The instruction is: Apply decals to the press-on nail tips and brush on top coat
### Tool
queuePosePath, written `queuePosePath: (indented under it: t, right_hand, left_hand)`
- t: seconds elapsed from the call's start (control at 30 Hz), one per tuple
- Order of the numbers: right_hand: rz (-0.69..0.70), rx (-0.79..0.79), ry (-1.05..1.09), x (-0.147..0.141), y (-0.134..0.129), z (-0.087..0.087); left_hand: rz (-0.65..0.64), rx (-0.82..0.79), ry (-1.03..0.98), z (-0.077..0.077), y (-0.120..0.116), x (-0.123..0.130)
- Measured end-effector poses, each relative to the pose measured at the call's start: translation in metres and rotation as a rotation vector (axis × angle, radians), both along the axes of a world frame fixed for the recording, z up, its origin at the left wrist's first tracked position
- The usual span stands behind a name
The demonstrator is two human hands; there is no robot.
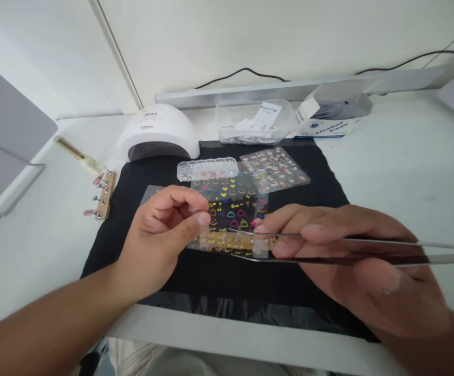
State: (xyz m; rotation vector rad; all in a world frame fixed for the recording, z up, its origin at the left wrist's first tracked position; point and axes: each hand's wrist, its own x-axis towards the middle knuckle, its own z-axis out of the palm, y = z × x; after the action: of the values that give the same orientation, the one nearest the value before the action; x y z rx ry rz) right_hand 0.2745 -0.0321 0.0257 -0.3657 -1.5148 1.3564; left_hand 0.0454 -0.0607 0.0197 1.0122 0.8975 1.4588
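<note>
Thumb and fingers of my left hand [160, 235] are closed on the left edge of a clear sticker sheet [232, 203] printed with small yellow, pink and blue doodles. My right hand [360, 282] grips a pair of metal tweezers [328, 260], its two tips apart and pointing left in front of the sheet's lower part. The right fingertips also meet the sheet's right edge; whether they pinch it is unclear. Through the lower part of the sheet a tan strip [234, 241] shows, with shiny spots on it.
A black cloth [219, 282] covers the table's middle. On it lie another sticker sheet [276, 169] and a clear compartment case [207, 168]. Behind stand a white nail lamp [158, 130], a clear tub [256, 122] and an alcohol pad box [332, 117]. A wooden holder [106, 196] sits left.
</note>
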Motion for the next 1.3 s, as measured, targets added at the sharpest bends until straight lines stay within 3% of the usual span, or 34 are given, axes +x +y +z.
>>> queuePosePath:
  t: [0.27, 0.57, 0.9, 1.3]
  right_hand:
    - [-0.045, -0.002, -0.007, 0.0035, -0.0010, -0.0006]
    - [-0.015, 0.018, -0.020, 0.0015, -0.0006, 0.0034]
    - [-0.061, 0.000, -0.090, 0.0055, -0.0009, 0.0046]
    - [-0.039, -0.060, -0.004, -0.0025, 0.0008, 0.0065]
  left_hand:
    - [-0.036, 0.138, 0.158, 0.0026, -0.0063, 0.0000]
    - [-0.100, 0.076, 0.163, 0.0043, -0.0098, 0.0002]
    - [-0.109, 0.136, 0.129, 0.0002, -0.0078, 0.0009]
    - [-0.203, 0.099, 0.114, -0.0052, -0.0067, 0.0012]
